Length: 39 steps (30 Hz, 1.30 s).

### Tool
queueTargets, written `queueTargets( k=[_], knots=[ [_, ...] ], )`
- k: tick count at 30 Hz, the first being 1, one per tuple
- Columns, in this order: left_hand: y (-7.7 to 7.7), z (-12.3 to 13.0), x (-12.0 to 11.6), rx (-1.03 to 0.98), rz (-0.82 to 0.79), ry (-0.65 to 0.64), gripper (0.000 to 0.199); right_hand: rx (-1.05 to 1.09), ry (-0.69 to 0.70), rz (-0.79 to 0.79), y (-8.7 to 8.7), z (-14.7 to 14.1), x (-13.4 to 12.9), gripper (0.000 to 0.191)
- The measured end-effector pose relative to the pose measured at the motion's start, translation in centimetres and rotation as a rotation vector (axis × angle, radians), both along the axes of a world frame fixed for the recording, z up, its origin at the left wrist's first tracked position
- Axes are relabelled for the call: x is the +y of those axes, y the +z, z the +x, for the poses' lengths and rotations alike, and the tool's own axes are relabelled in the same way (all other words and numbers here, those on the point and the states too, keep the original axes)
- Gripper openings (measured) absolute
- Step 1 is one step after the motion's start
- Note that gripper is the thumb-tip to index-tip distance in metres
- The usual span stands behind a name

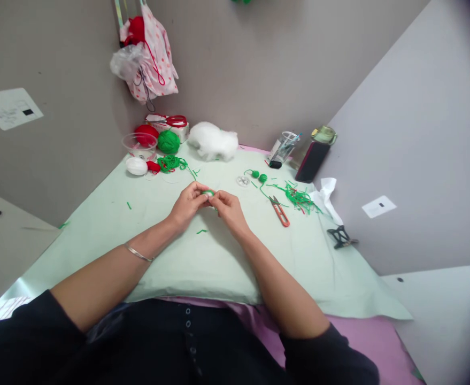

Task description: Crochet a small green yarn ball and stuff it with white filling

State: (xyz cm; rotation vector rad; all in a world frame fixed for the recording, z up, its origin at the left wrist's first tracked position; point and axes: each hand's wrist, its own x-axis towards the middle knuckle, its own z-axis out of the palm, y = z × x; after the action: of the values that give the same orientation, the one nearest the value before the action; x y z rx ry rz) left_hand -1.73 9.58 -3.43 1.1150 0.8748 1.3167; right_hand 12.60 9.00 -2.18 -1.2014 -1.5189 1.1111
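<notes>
Near the middle of the pale green cloth, my left hand [189, 203] and my right hand [229, 209] meet at the fingertips. Between them they pinch a small green crochet piece [208, 193], with something white showing at it. A green strand runs from my left hand back to a loose green yarn tangle [171, 163]. My fingers cover most of the piece, so its full shape is hidden. Two small green balls [262, 178] lie to the right, beyond my right hand, near orange-handled thread snips [279, 212].
Behind stand a green yarn ball [168, 141], a clear tub [139, 145], white stuffing [213, 141] and red scissors [176, 121]. At right are yarn scraps [299, 198], a clear cup [285, 146], a phone [313, 161], white tissue [328, 199] and a black clip [341, 237].
</notes>
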Motion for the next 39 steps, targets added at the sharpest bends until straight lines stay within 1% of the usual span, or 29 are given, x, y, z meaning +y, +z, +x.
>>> queueTargets(
  k=[3,6,11,14,19,24,28,31,36,39],
  knots=[
    [0.0,-0.1,0.0,0.069,0.062,0.078,0.017,-0.020,0.049,0.026,0.1,-0.4,-0.4,0.022],
    [0.3,0.0,-0.2,0.132,0.124,0.113,0.013,-0.012,0.066,0.009,0.0,-0.5,-0.4,0.025],
    [0.8,0.0,-0.6,0.206,0.176,0.077,0.010,-0.012,0.057,-0.021,-0.5,-0.2,0.0,0.038],
    [0.8,-0.2,-0.7,0.208,0.180,0.047,0.010,-0.038,0.030,-0.003,-0.7,-0.2,0.1,0.040],
    [0.6,-0.3,-0.8,0.188,0.161,0.025,0.014,-0.127,-0.008,0.064,-0.8,-0.3,0.1,0.035],
    [0.4,-0.1,-0.4,0.173,0.140,0.073,0.020,-0.246,-0.031,0.150,-0.4,-0.6,-0.6,0.026],
    [0.0,-0.1,-0.1,0.183,0.118,0.110,0.017,-0.291,-0.014,0.177,-0.2,-1.1,-1.5,0.017],
    [-0.1,-0.1,-0.2,0.194,0.122,0.116,0.014,-0.267,0.000,0.179,-0.2,-1.3,-1.6,0.016],
    [0.5,0.0,-0.5,0.172,0.126,0.066,0.013,-0.132,-0.030,0.132,-0.7,-1.0,-0.5,0.032],
    [0.7,0.1,-0.5,0.147,0.118,0.045,0.013,-0.075,-0.038,0.097,-0.9,-0.8,0.0,0.036]
  ],
)
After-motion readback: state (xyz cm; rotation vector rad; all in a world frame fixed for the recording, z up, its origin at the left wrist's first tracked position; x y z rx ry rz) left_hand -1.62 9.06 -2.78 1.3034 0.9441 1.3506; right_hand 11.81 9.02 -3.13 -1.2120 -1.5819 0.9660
